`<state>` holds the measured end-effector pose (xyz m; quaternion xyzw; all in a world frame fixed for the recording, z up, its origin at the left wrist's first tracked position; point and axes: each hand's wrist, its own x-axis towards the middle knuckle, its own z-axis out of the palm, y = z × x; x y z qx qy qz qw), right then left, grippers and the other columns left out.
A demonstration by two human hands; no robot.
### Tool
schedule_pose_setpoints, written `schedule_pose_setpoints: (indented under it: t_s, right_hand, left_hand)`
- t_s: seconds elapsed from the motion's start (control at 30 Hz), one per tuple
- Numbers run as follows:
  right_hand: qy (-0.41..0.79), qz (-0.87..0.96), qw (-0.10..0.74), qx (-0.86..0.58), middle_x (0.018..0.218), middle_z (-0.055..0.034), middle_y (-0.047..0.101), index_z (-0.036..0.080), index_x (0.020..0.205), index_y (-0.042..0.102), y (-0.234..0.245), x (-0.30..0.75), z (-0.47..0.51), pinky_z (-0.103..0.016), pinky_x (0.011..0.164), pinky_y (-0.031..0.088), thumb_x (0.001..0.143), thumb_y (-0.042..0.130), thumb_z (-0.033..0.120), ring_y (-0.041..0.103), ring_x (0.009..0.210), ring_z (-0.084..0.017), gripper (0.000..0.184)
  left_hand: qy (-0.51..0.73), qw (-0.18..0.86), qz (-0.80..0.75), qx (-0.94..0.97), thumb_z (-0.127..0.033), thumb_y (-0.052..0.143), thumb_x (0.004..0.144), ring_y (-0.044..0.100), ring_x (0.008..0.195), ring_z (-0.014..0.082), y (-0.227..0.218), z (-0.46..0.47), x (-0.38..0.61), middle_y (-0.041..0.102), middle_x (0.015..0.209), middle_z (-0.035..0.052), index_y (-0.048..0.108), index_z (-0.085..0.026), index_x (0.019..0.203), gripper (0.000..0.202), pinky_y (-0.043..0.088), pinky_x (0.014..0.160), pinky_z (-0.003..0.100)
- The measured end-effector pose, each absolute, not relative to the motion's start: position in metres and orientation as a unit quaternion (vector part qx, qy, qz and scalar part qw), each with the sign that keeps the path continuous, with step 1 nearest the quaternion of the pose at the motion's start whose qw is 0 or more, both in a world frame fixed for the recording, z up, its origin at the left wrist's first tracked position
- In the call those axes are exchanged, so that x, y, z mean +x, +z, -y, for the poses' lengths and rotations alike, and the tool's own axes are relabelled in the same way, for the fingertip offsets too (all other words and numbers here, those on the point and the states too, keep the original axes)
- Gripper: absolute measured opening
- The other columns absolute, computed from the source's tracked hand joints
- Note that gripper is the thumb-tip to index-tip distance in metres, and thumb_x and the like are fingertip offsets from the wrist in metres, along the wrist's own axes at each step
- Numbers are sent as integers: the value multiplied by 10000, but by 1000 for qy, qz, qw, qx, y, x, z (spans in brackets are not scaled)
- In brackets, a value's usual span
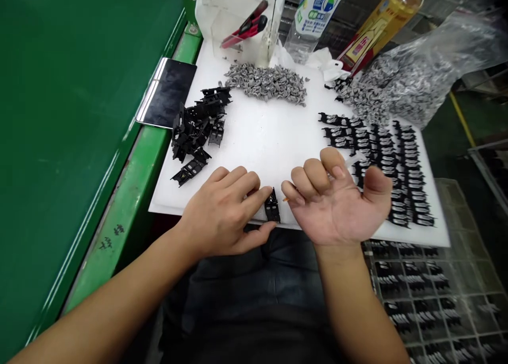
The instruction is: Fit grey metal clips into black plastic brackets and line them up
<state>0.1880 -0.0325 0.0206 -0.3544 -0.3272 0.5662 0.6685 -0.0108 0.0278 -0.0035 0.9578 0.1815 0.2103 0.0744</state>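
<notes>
My left hand (224, 210) pinches a small black bracket-like part (272, 206) between forefinger and thumb at the front edge of the white board (254, 152). Beside it my right hand (337, 200) is turned palm up, its fingers curled and the thumb apart. A thin tool with an orange tip (286, 199) pokes out by the little finger, and a pale translucent end shows past the forefinger; the rest is hidden in the fingers. To the left lies a heap of similar black parts (198, 123). Small grey metal pieces (265, 82) are piled at the back.
Rows of black parts with grey pieces (384, 163) cover the board's right side, near a clear plastic bag (428, 62). Two bottles, a box with red cutters (246, 33) and a tablet (166, 91) stand around. A compartmented tray (424, 295) sits lower right.
</notes>
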Motion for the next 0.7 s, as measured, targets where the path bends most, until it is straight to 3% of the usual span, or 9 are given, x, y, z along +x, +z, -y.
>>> schedule_pose_setpoints:
  t_s: [0.13,0.3,0.47,0.7]
  right_hand:
    - [598,321,662,-318,491,83,101,249,644,258,13,188,32,-331,464,211,983,334,814,84,434,-127,664]
    - [583,327,672,-318,457,79,79,237,616,242,12,185,37,-326,456,195,987,343,792,57,415,-123,675]
    - [574,339,683,-299,456,75,108,241,619,249,10,183,39,-322,469,217,1017,341,651,60,413,-121,578]
    - [561,351,679,-318,441,71,125,246,605,264,9,182,39,-316,467,247,1003,263,778,69,400,-127,664]
  left_hand:
    - [210,78,-182,957,-519,542,1014,572,898,262,-5,-28,-11,649,1019,93,670,-135,1265,477,385,743,429]
    - [206,85,-185,957,-517,530,1018,575,903,261,-5,-28,-10,652,1010,89,664,-157,1236,442,393,746,420]
    - [206,85,-183,958,-519,536,1015,576,896,262,-4,-29,-10,652,1015,93,656,-150,1265,461,395,734,423]
    - [206,84,-180,958,-504,552,1011,575,885,264,-4,-29,-10,658,1010,97,654,-149,1270,451,394,716,422]
